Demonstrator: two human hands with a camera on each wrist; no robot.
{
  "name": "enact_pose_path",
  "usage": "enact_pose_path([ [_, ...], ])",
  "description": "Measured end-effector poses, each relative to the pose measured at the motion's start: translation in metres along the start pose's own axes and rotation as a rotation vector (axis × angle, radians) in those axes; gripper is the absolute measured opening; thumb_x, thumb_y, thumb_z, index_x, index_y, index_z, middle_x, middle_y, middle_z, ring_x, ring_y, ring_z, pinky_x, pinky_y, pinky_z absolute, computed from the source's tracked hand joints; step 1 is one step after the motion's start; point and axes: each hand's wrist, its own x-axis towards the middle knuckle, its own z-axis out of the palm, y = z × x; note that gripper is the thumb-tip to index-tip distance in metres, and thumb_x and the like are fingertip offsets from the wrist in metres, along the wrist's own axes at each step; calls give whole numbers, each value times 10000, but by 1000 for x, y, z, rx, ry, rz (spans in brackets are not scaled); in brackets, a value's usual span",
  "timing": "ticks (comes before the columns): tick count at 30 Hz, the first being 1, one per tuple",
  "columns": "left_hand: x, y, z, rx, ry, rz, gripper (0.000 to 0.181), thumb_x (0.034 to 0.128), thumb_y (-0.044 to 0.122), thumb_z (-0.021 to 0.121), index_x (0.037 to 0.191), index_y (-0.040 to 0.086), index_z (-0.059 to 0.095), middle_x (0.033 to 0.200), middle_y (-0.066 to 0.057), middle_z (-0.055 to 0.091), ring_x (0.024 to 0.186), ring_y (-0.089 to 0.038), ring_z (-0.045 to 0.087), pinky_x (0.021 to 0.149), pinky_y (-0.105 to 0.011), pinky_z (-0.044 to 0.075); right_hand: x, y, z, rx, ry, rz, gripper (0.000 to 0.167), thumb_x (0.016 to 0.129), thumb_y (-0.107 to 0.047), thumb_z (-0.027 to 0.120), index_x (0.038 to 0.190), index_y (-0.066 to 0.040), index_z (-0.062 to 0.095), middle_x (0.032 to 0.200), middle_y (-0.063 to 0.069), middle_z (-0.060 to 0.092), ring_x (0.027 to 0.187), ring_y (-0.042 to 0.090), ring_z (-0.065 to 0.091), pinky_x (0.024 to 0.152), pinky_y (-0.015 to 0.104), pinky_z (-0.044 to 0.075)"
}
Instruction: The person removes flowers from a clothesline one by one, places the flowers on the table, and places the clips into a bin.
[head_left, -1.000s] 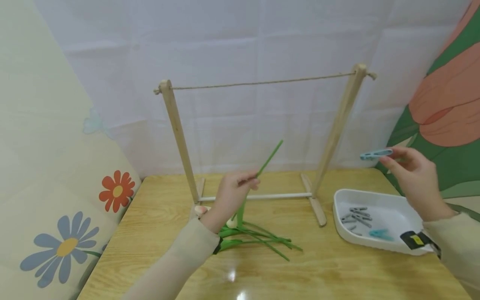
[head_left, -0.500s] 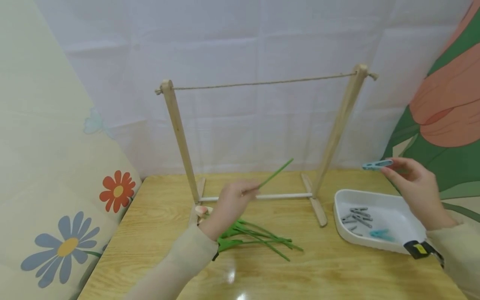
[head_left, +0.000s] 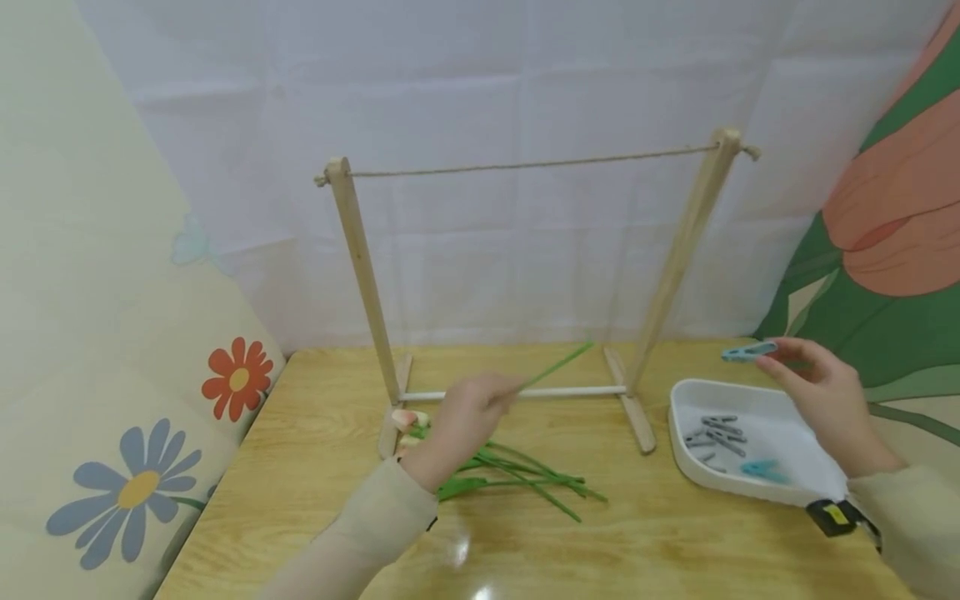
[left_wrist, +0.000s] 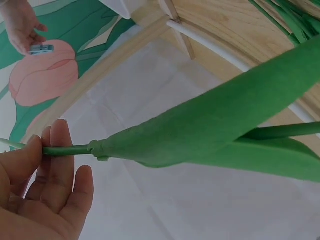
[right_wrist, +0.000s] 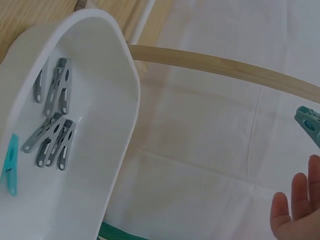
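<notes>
In the head view my left hand (head_left: 472, 412) pinches the green stem (head_left: 558, 364) of an artificial flower, its end pointing up and right. The left wrist view shows thumb and fingers round that stem, with broad green leaves (left_wrist: 210, 120) beyond; its bloom is out of sight. My right hand (head_left: 825, 400) holds a light blue clothespin (head_left: 748, 352) between thumb and fingers, above the white tray's far side. Below my left hand, several artificial tulips (head_left: 540, 477) lie on the table, with pale pink blooms at the left, partly covered by the hand.
A wooden frame (head_left: 678, 262) stands across the back of the table, a twine line (head_left: 525, 165) strung between its posts. At right sits a white tray (head_left: 693, 477) holding several grey clothespins (head_left: 723, 433) and a blue clothespin (head_left: 763, 471). White cloth hangs behind.
My left hand has lowered slightly and the stem has tipped nearer to level, its end moving down and right. My right hand has come down a little with the clothespin.
</notes>
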Motion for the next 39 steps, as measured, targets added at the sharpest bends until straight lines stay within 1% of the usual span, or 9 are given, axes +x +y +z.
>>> enact_pose_path([
  [6, -5, -6, 3, 64, 5, 47, 240, 933, -12, 604, 1162, -27, 675, 941, -125, 715, 766, -191, 674, 712, -279, 573, -3, 10, 3, -16, -15, -2, 262, 966, -148, 620, 1099, -369, 574, 950, -312, 543, 838, -89, 488, 646, 55, 388],
  [12, -10, -10, 5, 97, -21, 22, 234, 936, 12, 611, 1156, -1, 689, 938, -115, 712, 748, -176, 658, 670, -264, 562, -4, 19, 2, -56, -78, 46, 245, 979, -212, 604, 1122, -398, 534, 965, -336, 511, 818, -111, 490, 630, 91, 407],
  [16, -12, -13, 10, 140, -22, 26, 231, 919, 23, 637, 1138, 33, 709, 920, -99, 721, 722, -167, 659, 628, -246, 551, -3, 27, 2, -113, -138, 55, 229, 986, -245, 593, 1210, -199, 574, 968, -357, 485, 837, -137, 468, 646, 114, 399],
  [19, -14, -15, 13, 139, -15, 44, 260, 908, 14, 647, 1158, 56, 706, 1004, -103, 727, 824, -194, 698, 712, -284, 578, -1, 31, 3, -150, -176, 49, 420, 986, -248, 593, 1274, 46, 509, 962, -367, 471, 848, -151, 441, 654, 134, 394],
  [21, -15, -17, 14, 125, -10, 56, 287, 903, 9, 651, 1178, 76, 701, 1047, -96, 722, 866, -204, 702, 747, -303, 581, 0, 33, 4, -175, -200, 55, 467, 987, -258, 591, 1287, 83, 486, 971, -350, 472, 851, -156, 428, 657, 146, 401],
  [24, -16, -20, 16, 104, -4, 81, 327, 896, -9, 653, 1200, 105, 695, 1108, -80, 708, 931, -205, 696, 795, -297, 573, 2, 35, 5, -211, -248, 67, 508, 995, -270, 573, 1317, 108, 464, 1034, -214, 536, 850, -164, 408, 660, 170, 408],
  [30, -19, -26, 16, 102, -15, 98, 301, 870, -59, 657, 1143, 57, 711, 1111, -107, 702, 982, -234, 687, 830, -309, 566, 5, 41, 9, -278, -366, 24, 479, 989, -227, 586, 1298, 126, 490, 1115, 225, 606, 860, -186, 396, 675, 176, 433],
  [33, -21, -29, 18, 153, -16, 96, 242, 860, -55, 667, 1087, 9, 716, 1063, -138, 711, 946, -255, 696, 816, -323, 572, 6, 46, 11, -309, -414, 7, 468, 971, -204, 617, 1267, 141, 509, 1084, 262, 630, 888, -109, 454, 701, 239, 461],
  [39, -23, -31, 22, 233, -31, 111, 233, 861, -36, 671, 1087, -1, 712, 1001, -139, 720, 879, -244, 702, 783, -308, 579, 10, 52, 13, -369, -507, -6, 449, 937, -193, 662, 1219, 139, 555, 1028, 208, 672, 972, 297, 589, 768, 402, 484],
])
